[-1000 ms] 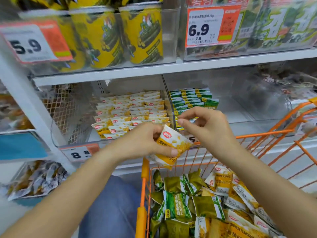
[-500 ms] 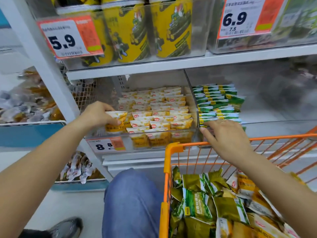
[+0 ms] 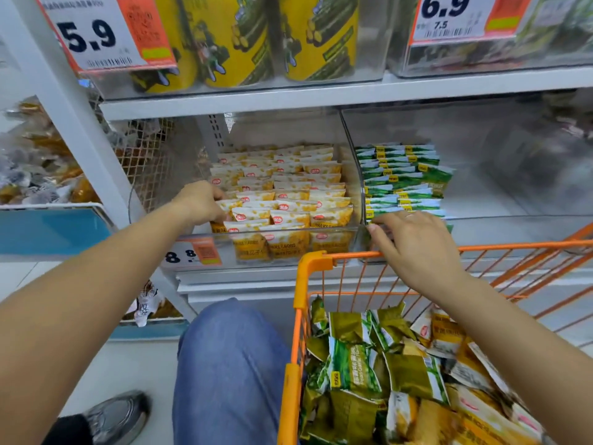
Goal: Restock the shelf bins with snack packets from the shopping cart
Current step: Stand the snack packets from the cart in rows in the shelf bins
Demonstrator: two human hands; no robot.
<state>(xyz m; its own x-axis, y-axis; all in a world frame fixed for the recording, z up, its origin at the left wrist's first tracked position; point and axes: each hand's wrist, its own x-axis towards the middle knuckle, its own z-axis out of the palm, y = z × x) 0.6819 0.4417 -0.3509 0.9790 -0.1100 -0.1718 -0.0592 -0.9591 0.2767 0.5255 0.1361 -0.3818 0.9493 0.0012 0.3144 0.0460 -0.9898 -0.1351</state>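
Left hand [image 3: 200, 202]: reached into the clear bin [image 3: 282, 244] on the lower shelf, fingers curled at the left front corner among the yellow packets [image 3: 282, 194], apparently seating the yellow packet [image 3: 229, 205] that a second ago was held between both hands above the cart and half a second ago was just arriving at the bin's left edge; grip on it probable, fingertips partly hidden, so release not confirmed. Right hand [image 3: 417, 248]: now off the packet, moved to the bin's front right corner beside the divider, fingers loosely extended, resting over the rim near the green packets [image 3: 401, 178] of the neighbouring bin [image 3: 519, 224]; holding nothing visible. Orange cart [image 3: 313, 261]: directly below the right hand, loose heap of green and yellow packets [image 3: 385, 374] inside, plenty left. Stock status: yellow rows near full at the front; green rows filling only the left part of their bin, remainder bare. Meaning for task: one more yellow packet delivered or nearly so; restocking clearly unfinished; likely next, withdrawal of the left hand and another pick from the cart. Also present: price tags [image 3: 106, 36] above; blue-jeaned knee [image 3: 231, 364] beside the cart.
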